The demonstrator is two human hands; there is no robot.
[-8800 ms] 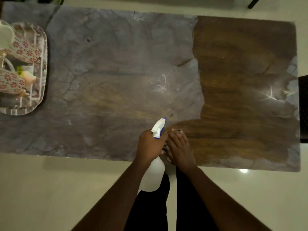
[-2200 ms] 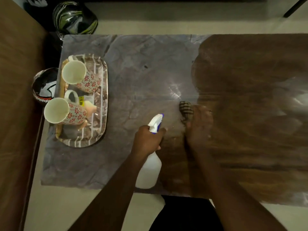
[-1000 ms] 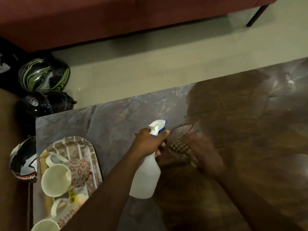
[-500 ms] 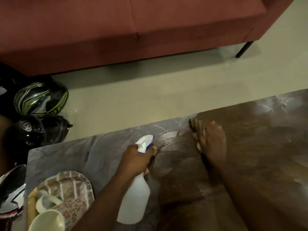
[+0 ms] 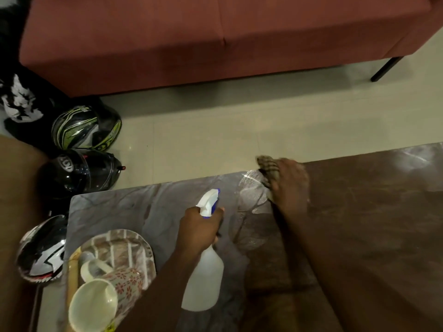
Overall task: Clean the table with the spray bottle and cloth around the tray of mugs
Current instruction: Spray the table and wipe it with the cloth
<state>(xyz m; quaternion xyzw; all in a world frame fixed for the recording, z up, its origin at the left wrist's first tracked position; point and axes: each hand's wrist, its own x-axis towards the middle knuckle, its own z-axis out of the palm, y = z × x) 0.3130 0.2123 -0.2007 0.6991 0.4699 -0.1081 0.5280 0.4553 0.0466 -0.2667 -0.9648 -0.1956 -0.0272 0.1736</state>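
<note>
The right hand [image 5: 291,182], fingers pressed flat on the brown checked cloth [image 5: 268,166], had carried it from mid-table to the far edge of the grey-and-brown stone table [image 5: 148,202], leaving a wet streak. The left hand [image 5: 200,230] stayed clamped around the white spray bottle [image 5: 203,274] with its blue-trimmed nozzle, just right of the striped oval tray [image 5: 134,245] holding floral mugs [image 5: 100,298]. The surface beside the tray appeared unwiped, though dim light hindered judgement.

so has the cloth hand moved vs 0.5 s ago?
Yes. The right hand pushed the cloth farther out, now reaching the table far edge.
</note>
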